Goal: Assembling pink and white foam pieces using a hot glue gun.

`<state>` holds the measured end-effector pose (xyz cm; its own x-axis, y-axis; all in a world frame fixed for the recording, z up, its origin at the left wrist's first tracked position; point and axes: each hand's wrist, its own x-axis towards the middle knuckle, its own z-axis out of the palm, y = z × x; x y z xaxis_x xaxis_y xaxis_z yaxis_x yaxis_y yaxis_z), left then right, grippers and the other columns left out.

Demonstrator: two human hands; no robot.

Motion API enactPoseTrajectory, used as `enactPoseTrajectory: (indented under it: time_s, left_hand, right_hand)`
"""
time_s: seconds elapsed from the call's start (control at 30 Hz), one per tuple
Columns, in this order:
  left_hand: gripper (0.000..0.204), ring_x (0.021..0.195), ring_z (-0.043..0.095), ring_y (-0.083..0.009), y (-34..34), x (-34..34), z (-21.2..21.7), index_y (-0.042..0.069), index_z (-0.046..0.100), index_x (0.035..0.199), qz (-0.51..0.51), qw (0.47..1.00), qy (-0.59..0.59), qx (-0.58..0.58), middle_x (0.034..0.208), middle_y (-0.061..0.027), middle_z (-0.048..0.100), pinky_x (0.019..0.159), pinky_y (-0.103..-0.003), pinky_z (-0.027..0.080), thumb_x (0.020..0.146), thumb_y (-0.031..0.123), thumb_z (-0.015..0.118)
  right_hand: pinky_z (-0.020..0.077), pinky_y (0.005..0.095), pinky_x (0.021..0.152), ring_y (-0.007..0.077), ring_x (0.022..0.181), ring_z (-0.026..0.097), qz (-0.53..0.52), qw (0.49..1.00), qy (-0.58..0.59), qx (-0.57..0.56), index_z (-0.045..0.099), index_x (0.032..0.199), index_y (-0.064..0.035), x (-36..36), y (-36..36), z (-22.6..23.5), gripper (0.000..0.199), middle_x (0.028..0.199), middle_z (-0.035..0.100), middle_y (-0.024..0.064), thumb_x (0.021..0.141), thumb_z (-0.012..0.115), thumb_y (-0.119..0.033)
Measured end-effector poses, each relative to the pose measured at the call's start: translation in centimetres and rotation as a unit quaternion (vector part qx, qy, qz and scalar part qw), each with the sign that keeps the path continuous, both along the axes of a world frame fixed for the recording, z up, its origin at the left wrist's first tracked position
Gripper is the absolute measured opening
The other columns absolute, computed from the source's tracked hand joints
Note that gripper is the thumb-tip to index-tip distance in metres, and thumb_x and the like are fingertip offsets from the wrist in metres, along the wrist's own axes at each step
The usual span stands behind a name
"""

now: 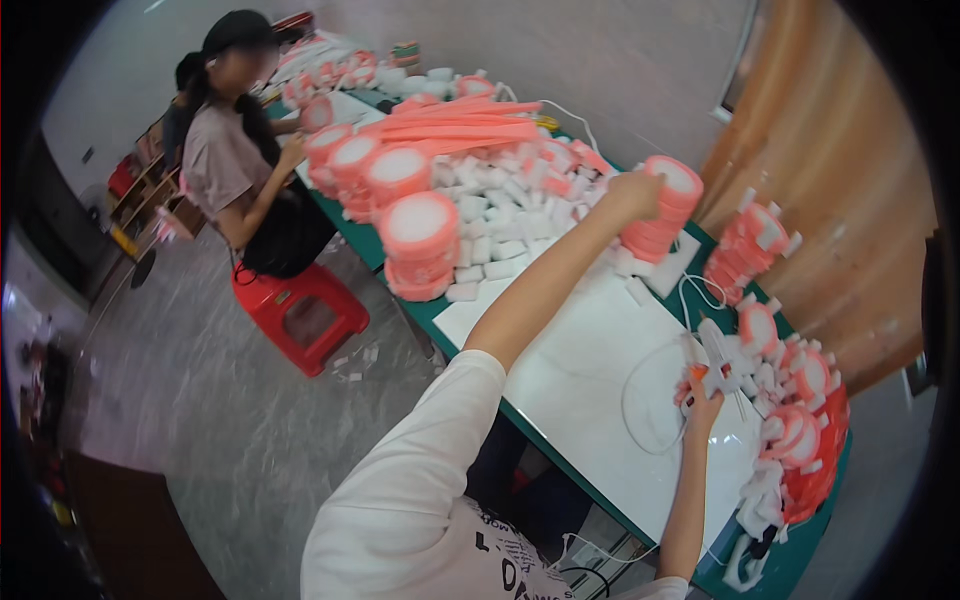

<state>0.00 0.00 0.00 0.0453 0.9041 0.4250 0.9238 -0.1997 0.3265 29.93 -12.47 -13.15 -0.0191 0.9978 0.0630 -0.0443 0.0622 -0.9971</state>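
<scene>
Your left hand (632, 192) was stretched far out across the table, fingers curled and resting against the side of a stack of coral-and-white round pieces (662, 210) that stood upright near the table's far edge; whether the fingers had actually clamped on a piece or only touched it could not be told from this view. Your right hand (702, 392) sat much closer to your body, closed around the grip of a white glue gun (718, 362), whose long axis ran away from you with the nozzle toward the far side, its cord (640, 400) looping over the white work board (570, 370). The stack lay up the table from the glue gun, well apart from it, so your left hand was plainly the nearer one to it, with the bare board between the two hands. A heap of small white foam blocks (500, 220) lay to the left of the stack, and finished coral pieces with white tabs (790, 400) crowded just beside your right hand on its outer side. A co-worker (235, 150) sat on a red stool (300, 310) further along the green table (420, 312).
</scene>
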Motion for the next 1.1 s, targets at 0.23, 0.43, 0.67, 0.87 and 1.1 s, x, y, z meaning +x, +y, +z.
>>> enactPoseTrajectory:
  time_s: [0.23,0.43,0.67,0.87,1.1]
  left_hand:
    - [0.014,0.058,0.056,-0.0193,-26.6,2.2,11.3,0.008,0.06,0.069,-0.192,0.958,0.007,0.213,0.063,-0.0051,0.055,0.046,-0.031,0.041,0.074,0.021,0.059]
    - [0.025,0.061,0.045,-0.0098,-31.4,-3.0,8.4,0.013,0.058,0.091,-0.168,0.846,-0.001,0.506,0.066,0.0021,0.05,0.047,-0.023,0.035,0.088,0.034,0.045]
    - [0.08,0.048,0.04,-0.0134,-25.2,-13.2,8.3,0.001,0.03,0.122,-0.11,0.536,-0.665,0.509,0.066,-0.0088,0.051,0.038,-0.024,0.03,0.08,0.068,0.019]
    - [0.095,0.047,0.043,-0.0124,-22.3,-12.9,9.0,0.003,0.01,0.137,-0.01,0.844,-0.167,0.51,0.065,-0.0038,0.053,0.041,-0.023,0.035,0.073,0.051,0.06]
    - [0.124,0.051,0.039,-0.0069,-21.1,-8.9,8.5,-0.001,-0.009,0.135,-0.097,0.832,0.298,0.458,0.062,0.0009,0.045,0.046,-0.021,0.037,0.059,0.043,0.077]
  right_hand:
    - [0.0378,0.0224,0.039,0.0124,0.04,0.046,-0.054,0.998,0.021,-0.023,0.054,0.095,0.002,-1.4,-1.7,0.5,0.02,0.061,0.054,0.0092,0.077,0.057,-0.004]
    - [0.0372,0.0217,0.04,0.0122,0.041,0.046,-0.054,0.998,-0.008,-0.01,0.056,0.095,0.0013,-1.0,-1.4,1.1,0.019,0.061,0.054,0.0092,0.076,0.056,-0.005]
    - [0.0378,0.0224,0.042,0.0129,0.041,0.046,-0.037,0.999,-0.001,0.008,0.056,0.095,0.0019,-1.6,-1.4,0.6,0.02,0.062,0.054,0.0094,0.076,0.055,-0.005]
    - [0.0388,0.0232,0.041,0.0134,0.042,0.047,-0.039,0.999,0.007,-0.005,0.055,0.096,0.0023,-1.2,-1.7,0.8,0.02,0.061,0.054,0.0099,0.076,0.053,-0.003]
    - [0.0391,0.0236,0.04,0.0137,0.041,0.047,-0.042,0.999,0.001,-0.009,0.055,0.095,0.0026,-1.6,-1.5,1.4,0.019,0.061,0.054,0.0102,0.077,0.054,-0.003]
